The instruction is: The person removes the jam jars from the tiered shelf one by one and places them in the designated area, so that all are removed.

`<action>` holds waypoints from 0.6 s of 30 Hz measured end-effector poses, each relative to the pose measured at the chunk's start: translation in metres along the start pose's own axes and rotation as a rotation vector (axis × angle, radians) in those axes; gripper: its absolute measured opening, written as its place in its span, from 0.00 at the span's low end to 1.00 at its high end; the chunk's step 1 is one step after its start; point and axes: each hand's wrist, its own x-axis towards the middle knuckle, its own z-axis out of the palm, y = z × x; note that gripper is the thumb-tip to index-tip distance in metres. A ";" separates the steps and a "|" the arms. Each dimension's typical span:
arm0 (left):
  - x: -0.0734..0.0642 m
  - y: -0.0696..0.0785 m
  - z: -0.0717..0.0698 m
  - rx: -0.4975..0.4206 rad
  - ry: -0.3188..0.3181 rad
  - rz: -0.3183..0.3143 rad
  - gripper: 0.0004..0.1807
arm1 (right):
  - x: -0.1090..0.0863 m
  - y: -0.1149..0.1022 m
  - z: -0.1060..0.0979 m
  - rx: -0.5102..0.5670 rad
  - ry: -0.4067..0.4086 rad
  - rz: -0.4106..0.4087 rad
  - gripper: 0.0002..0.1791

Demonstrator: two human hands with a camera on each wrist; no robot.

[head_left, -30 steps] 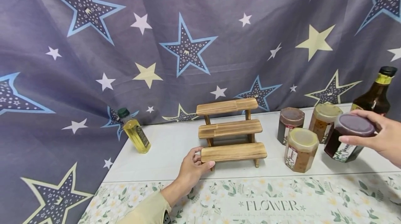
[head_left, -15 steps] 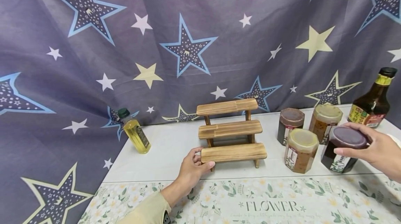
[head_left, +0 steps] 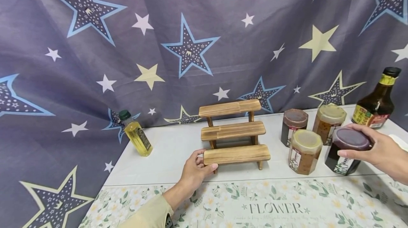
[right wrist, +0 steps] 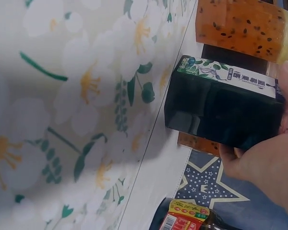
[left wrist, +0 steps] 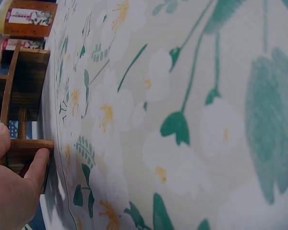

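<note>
The left hand (head_left: 195, 171) grips the left end of the lowest step of a three-tier wooden step shelf (head_left: 237, 154), thumb in front and fingers behind. In the left wrist view, thumb and fingers hold the shelf's end (left wrist: 31, 143). The right hand (head_left: 380, 151) holds a dark jam jar (head_left: 342, 160) by its purple lid, fingers spread round the rim. This jar is upright, at the right end of a group of jars. The right wrist view shows its label and dark contents (right wrist: 225, 112); whether its base touches the table cannot be told.
Left of the held jar stand an orange jam jar (head_left: 304, 157), a second orange jar (head_left: 329, 123) and a dark jar (head_left: 294, 127). A brown sauce bottle (head_left: 376, 102) is behind the right hand. An oil bottle (head_left: 138, 137) stands at left. A starry curtain (head_left: 191, 89) hangs behind.
The right hand has brought the dark jam jar left and towards the person, beside the front orange jar, uncovering the sauce bottle's label. The left hand stays on the step shelf.
</note>
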 end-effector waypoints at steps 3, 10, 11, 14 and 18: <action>0.000 0.000 0.000 -0.003 -0.004 0.001 0.40 | 0.000 0.001 0.001 0.024 -0.008 -0.002 0.53; 0.001 -0.001 -0.001 -0.003 -0.006 0.002 0.41 | 0.000 0.005 0.003 0.024 -0.012 -0.003 0.52; 0.001 -0.001 -0.001 0.000 -0.005 0.003 0.41 | 0.000 0.006 0.003 0.022 -0.010 -0.007 0.52; 0.002 -0.002 -0.001 0.018 -0.002 0.006 0.41 | 0.000 0.006 0.003 0.008 0.000 -0.015 0.53; 0.002 -0.003 -0.001 0.035 0.000 0.007 0.42 | -0.002 0.004 0.004 -0.007 0.006 -0.016 0.54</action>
